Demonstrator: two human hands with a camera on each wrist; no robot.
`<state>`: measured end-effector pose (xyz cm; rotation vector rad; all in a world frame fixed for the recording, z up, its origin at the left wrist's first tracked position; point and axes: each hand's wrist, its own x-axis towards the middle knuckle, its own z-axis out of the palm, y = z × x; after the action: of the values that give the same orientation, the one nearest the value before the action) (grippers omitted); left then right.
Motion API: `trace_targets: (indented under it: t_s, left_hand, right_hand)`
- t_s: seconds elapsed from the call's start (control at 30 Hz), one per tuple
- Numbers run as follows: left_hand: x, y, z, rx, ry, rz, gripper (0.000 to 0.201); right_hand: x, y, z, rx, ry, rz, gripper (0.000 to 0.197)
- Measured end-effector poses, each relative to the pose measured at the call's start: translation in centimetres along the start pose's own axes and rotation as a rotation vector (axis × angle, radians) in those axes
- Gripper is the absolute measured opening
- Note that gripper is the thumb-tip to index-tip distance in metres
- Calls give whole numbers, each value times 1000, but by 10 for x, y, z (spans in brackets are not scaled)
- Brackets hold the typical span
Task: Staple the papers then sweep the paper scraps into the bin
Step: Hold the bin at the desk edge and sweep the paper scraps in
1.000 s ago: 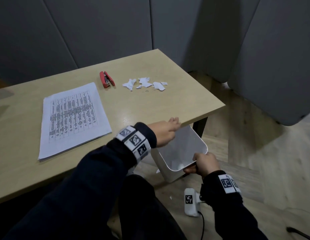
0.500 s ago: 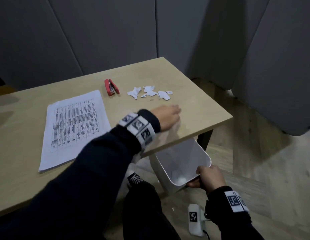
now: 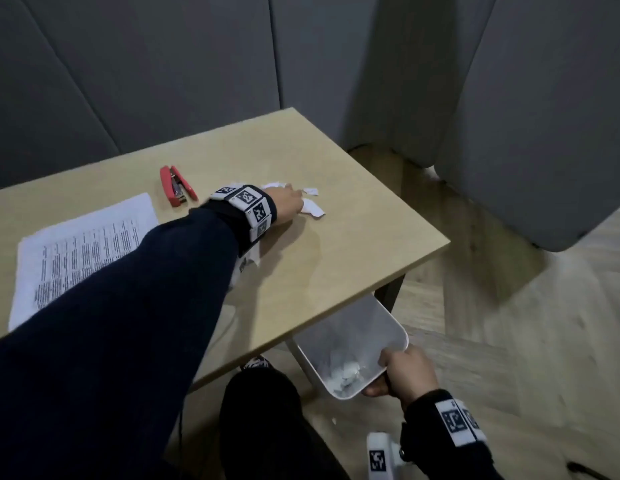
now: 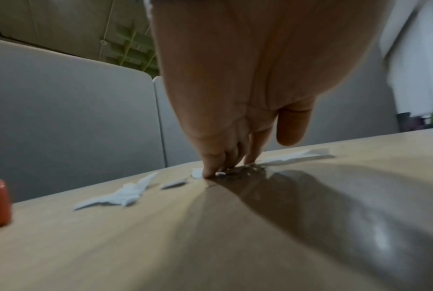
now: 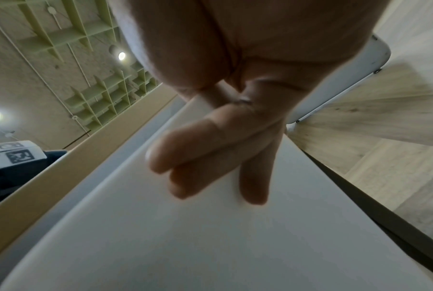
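Several torn white paper scraps [image 3: 312, 208] lie on the far right part of the wooden table [image 3: 353, 258]. My left hand [image 3: 293, 200] reaches over them, and in the left wrist view its fingertips [image 4: 209, 173] press down on the table among the scraps [image 4: 125, 194]. The hand covers some of the scraps. Below the table's near right edge, my right hand [image 3: 400, 372] grips the rim of a white bin [image 3: 353, 323], tilted, with scraps inside. Its fingers [image 5: 200, 157] lie on the bin's outer wall [image 5: 210, 246]. A red stapler [image 3: 176, 190] and the printed paper stack [image 3: 83, 244] lie to the left.
Grey partition panels [image 3: 163, 81] stand behind and right of the table. A dark table leg [image 3: 391, 292] stands just beyond the bin. My dark-trousered knee [image 3: 263, 410] is under the table edge. One small scrap [image 3: 333, 420] lies on the wood floor.
My left hand has left the bin's rim and travelled forward across the table to the scraps. The right hand keeps holding the bin below the table edge.
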<state>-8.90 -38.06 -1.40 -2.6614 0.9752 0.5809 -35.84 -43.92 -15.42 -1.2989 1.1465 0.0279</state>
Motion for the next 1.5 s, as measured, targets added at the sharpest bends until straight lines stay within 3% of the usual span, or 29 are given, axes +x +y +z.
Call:
trace_targets:
  t_s: [0.3, 0.43, 0.57, 0.73, 0.93, 1.17, 1.33, 1.5]
  left_hand:
    - [-76, 25, 38, -190, 26, 195, 49]
    - [-73, 22, 17, -245, 130, 119, 50]
    - [-55, 27, 15, -52, -11, 133, 38]
    - [-64, 47, 34, 169, -33, 287, 34]
    - [-112, 73, 70, -163, -91, 329, 61]
    - [-146, 85, 89, -200, -132, 425, 62]
    - [-151, 82, 73, -150, -9, 468, 59]
    - [-100, 62, 17, -160, 175, 297, 55]
  right_hand:
    - [-7, 3, 4, 9, 10, 3, 32]
    - [-9, 6, 6, 36, 6, 9, 25]
    - [-10, 5, 6, 46, 2, 12, 19]
    - [-12, 2, 1, 37, 16, 12, 10]
    - [-14, 2, -1, 60, 7, -17, 17]
    - [-15, 3, 1, 50, -15, -22, 14]
    - [-18, 1, 3, 35, -8, -25, 14]
    - [-22, -1, 0, 47, -24, -49, 17]
